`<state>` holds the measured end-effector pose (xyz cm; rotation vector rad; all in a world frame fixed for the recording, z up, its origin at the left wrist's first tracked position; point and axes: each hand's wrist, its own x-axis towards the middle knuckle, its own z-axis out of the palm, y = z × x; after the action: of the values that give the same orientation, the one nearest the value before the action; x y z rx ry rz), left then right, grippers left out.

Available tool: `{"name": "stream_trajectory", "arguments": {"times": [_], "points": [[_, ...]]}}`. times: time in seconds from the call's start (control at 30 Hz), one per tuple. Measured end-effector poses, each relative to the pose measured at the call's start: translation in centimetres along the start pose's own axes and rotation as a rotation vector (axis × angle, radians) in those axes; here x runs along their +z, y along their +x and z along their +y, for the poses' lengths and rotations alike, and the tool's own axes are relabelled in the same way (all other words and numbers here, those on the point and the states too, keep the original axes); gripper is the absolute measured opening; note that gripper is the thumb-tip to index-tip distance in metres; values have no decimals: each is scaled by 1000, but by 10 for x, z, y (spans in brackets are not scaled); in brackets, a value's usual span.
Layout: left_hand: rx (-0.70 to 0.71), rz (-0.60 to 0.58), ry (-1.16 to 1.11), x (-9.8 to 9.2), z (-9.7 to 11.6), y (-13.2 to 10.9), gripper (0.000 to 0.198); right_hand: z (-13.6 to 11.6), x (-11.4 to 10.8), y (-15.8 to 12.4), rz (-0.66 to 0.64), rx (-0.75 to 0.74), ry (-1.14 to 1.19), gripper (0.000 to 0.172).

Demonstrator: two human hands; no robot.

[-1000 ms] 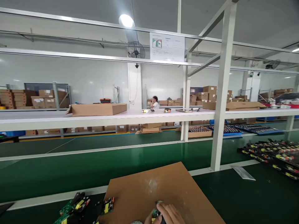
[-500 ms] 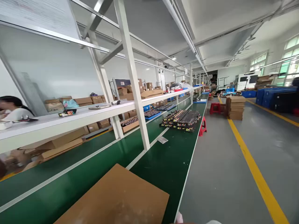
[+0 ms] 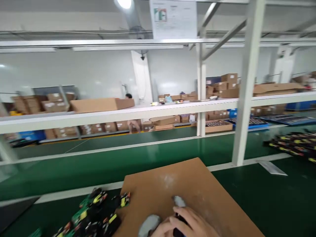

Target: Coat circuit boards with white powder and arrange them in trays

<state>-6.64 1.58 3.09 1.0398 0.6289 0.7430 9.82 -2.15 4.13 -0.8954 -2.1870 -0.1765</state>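
Note:
At the bottom edge, both my hands are close together over a brown board [image 3: 170, 184] on the green bench. My right hand [image 3: 195, 223] has its fingers curled over a small black object [image 3: 181, 219], mostly covered, with a bit of blue below it. My left hand [image 3: 161, 228] is pressed up against the same spot, and the frame edge cuts off most of it. Grey coverings show on some fingertips. To the left lies a heap of small black assemblies [image 3: 93, 214] with green boards and yellow and orange parts, partly touching the brown board.
A white post [image 3: 248, 85] rises behind the board and carries a long white shelf [image 3: 140, 113]. On the right are a flat silvery piece [image 3: 273, 168] and stacked dark panels [image 3: 296, 144]. Blue trays [image 3: 249, 123] and cartons [image 3: 59, 128] stand farther back.
My view has swung left from the aisle to face the bench. Both hands and the heap of assemblies have come into view; the red stools and floor have left it.

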Motion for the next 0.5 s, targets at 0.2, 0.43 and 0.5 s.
{"name": "stream_trajectory", "arguments": {"times": [0.2, 0.43, 0.5], "points": [[-1, -181, 63, 11, -1, -12, 51, 26, 4, -20, 360, 339, 262, 27], [451, -27, 1337, 27, -19, -14, 22, 70, -10, -19, 842, 1004, 872, 43], [507, -141, 1489, 30, -23, -13, 21, 78, -12, -20, 900, 1058, 981, 47]]}}
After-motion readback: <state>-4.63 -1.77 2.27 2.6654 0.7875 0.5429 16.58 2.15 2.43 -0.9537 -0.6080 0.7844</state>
